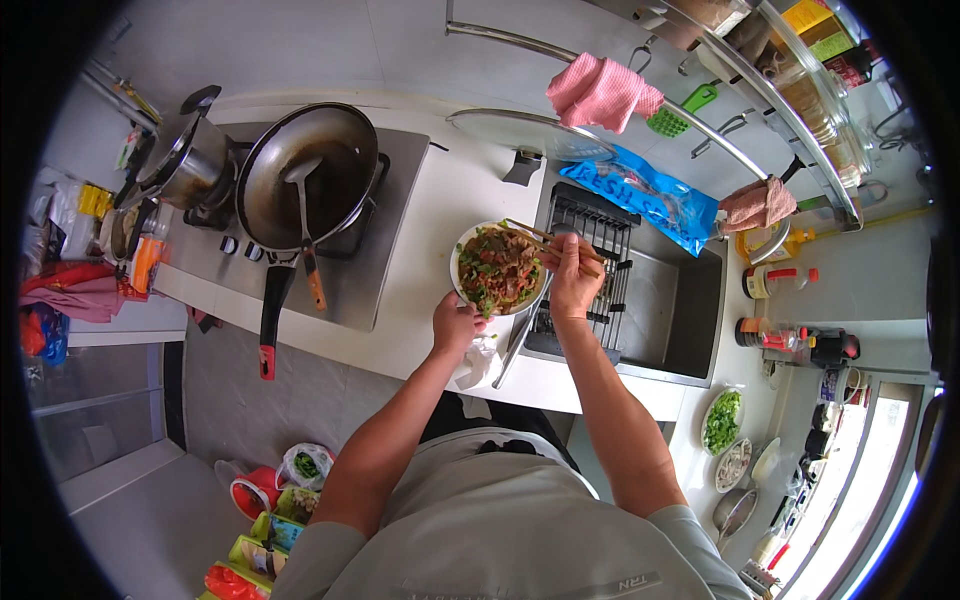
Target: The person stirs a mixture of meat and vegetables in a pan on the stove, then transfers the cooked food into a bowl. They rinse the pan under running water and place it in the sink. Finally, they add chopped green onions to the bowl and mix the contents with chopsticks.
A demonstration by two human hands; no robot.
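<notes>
A white bowl [454, 264] filled with cooked meat, red pepper and green herbs [501, 270] stands on the white counter between stove and sink. My left hand [456, 324] grips the bowl's near rim. In my right hand [574, 276] is a pair of wooden chopsticks [534, 237], their tips at the top of the food. Just below the bowl lies a crumpled white tissue [481, 363]. To the left, a wok [259, 184] sits on the gas stove with a metal spatula [303, 195] resting inside it.
A roll-up drying rack [619, 262] covers part of the steel sink [686, 315]. Behind are a glass lid [517, 127] and a blue plastic bag [652, 196]. A steel pot [196, 169] stands at the far left. Sauce bottles [776, 281] and a plate of chopped greens [722, 422] are at right.
</notes>
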